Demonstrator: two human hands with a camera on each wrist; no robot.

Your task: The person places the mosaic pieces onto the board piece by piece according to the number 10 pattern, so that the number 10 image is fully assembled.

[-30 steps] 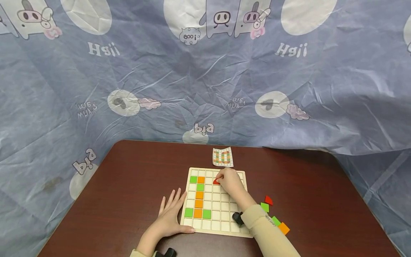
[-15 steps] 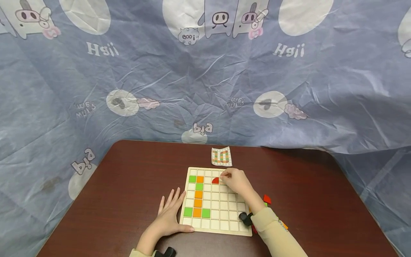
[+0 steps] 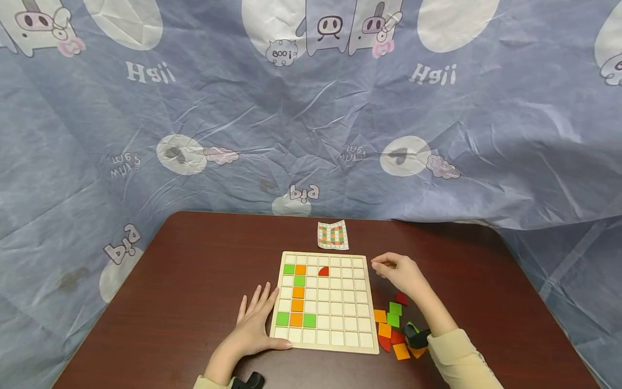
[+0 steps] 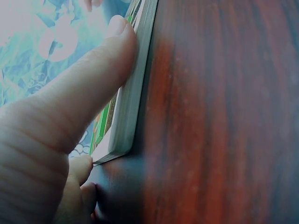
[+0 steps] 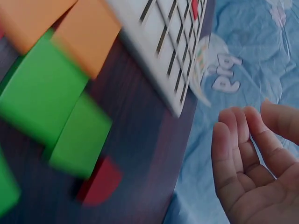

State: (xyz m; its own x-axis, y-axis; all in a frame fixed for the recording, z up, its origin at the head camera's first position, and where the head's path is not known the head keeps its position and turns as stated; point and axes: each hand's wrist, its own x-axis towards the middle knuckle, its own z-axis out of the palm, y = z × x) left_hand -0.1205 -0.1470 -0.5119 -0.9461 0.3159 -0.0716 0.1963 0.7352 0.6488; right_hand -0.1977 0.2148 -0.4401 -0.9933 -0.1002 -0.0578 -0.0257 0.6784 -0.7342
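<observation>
With the left hand [image 3: 252, 328] spread wide at the board's [image 3: 336, 309] near left corner, seemingly to steady it, the right hand [image 3: 397, 272], loosely bent, hangs empty beyond tiles [image 3: 384, 330] lying handily at right.

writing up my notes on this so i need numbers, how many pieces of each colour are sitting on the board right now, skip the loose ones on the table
Green pieces: 4
Orange pieces: 4
Red piece: 1
Total on the board: 9
</observation>
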